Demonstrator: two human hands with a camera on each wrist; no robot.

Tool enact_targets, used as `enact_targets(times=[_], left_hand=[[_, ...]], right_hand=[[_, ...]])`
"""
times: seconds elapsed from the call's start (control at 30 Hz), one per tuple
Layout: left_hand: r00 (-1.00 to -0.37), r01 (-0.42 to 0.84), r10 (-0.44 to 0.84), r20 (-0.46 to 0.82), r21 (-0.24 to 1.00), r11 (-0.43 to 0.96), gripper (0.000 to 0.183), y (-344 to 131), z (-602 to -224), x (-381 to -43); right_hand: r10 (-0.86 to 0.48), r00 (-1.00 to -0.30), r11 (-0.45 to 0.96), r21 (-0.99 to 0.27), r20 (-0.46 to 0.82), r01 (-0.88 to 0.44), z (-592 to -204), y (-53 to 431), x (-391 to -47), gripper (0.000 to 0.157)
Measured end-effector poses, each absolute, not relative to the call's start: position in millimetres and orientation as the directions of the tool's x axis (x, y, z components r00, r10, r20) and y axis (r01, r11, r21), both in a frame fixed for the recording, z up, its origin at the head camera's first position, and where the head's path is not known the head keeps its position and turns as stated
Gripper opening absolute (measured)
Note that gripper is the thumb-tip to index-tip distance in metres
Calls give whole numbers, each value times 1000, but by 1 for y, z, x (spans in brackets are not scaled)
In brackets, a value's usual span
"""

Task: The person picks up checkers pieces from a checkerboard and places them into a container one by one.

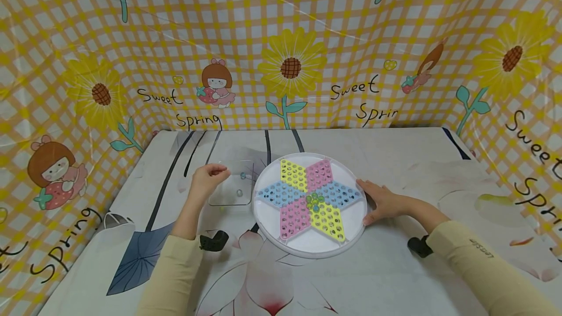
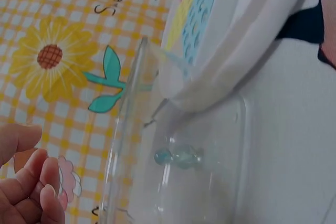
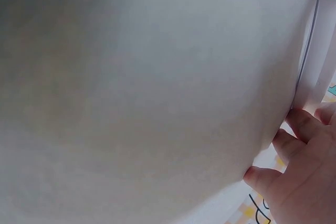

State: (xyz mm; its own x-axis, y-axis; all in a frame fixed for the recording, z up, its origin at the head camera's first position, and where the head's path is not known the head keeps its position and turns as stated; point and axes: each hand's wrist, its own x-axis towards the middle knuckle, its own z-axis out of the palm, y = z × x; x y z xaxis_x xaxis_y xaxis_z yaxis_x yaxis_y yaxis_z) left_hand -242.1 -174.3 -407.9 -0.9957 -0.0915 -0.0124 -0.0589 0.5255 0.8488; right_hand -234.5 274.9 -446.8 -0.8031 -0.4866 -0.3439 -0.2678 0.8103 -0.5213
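Note:
My left hand [image 1: 208,179] hovers over the left side of a clear plastic box [image 1: 230,199], fingers loosely bent. In the left wrist view a small gap shows between the thumb [image 2: 21,137] and the fingers, with nothing in it. A few glass marbles [image 2: 181,158] lie in the box. To its right sits a round white Chinese checkers board [image 1: 268,223] with a pink, yellow and blue star. Several green-yellow marbles [image 1: 313,200] and a blue one [image 1: 316,208] cluster at its centre. My right hand [image 1: 384,201] rests against the board's right rim, fingers and thumb spread along the edge.
A white tablecloth [image 1: 395,277] printed with flowers and dark lines covers the table. Checked yellow cloth [image 1: 246,23] hangs behind and on both sides. Dark wrist-camera mounts [image 1: 213,241] stick out below both wrists.

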Motion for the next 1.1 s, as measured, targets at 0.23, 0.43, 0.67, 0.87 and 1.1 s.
enact_targets(times=[0.23, 0.43, 0.67, 0.87, 1.1], left_hand=[[-999, 49, 12, 51, 832, 552, 23, -147, -402, -243], [-993, 108, 104, 62, 842, 529, 24, -118, -405, -246], [-968, 195, 240, 75, 826, 529, 24, -84, -412, -246], [-938, 244, 341, 55, 804, 543, 26, -64, -418, -248], [-921, 240, 390, 0, 789, 566, 23, -44, -421, -249]], right_hand=[[-492, -800, 807, -526, -343, -270, -448, 276, -236, 114], [-489, -802, 806, -528, -344, -265, -449, 275, -236, 115], [-483, -806, 806, -534, -343, -257, -447, 274, -235, 115], [-479, -808, 807, -536, -344, -250, -446, 273, -234, 116], [-482, -806, 802, -543, -345, -247, -446, 274, -234, 116]])
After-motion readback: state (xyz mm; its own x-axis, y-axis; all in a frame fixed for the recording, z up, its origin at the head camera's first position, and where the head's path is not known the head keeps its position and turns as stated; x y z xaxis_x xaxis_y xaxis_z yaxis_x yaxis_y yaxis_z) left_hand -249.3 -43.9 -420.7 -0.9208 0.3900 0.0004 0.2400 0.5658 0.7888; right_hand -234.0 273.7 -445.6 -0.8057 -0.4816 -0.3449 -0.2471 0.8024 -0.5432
